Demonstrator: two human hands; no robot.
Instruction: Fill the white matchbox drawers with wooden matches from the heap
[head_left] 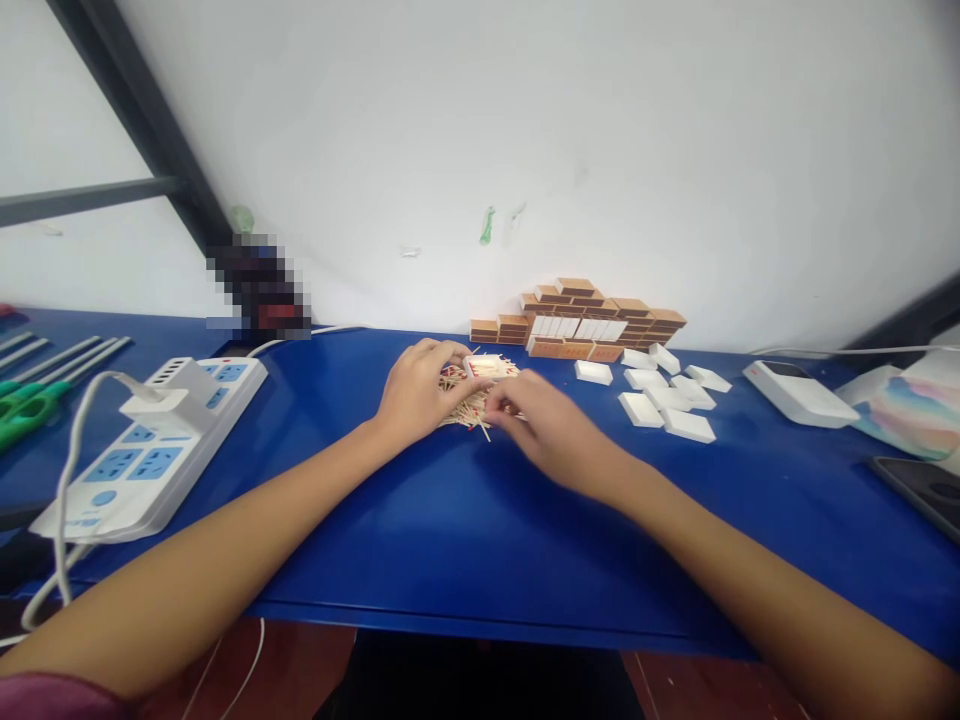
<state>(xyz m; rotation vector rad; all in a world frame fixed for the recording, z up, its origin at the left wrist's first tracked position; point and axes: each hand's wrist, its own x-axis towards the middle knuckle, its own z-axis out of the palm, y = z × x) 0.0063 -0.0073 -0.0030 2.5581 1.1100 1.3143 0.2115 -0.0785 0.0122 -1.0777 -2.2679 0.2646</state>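
Both forearms reach forward over the blue table [465, 540]. At far left lie green-handled tools [30, 400], then a white power strip [161, 440] with a plugged adapter. Left hand [416, 395] rests on a heap of loose matches [472, 400], fingers curled beside an open matchbox tray [491, 367]; its grip cannot be judged. Right hand [551, 430] touches the heap's right edge, fingertips pinched on matches. Behind stand stacked matchboxes [581, 320] at the wall. Right of these lie empty white trays [664, 400], then a white device [795, 392].
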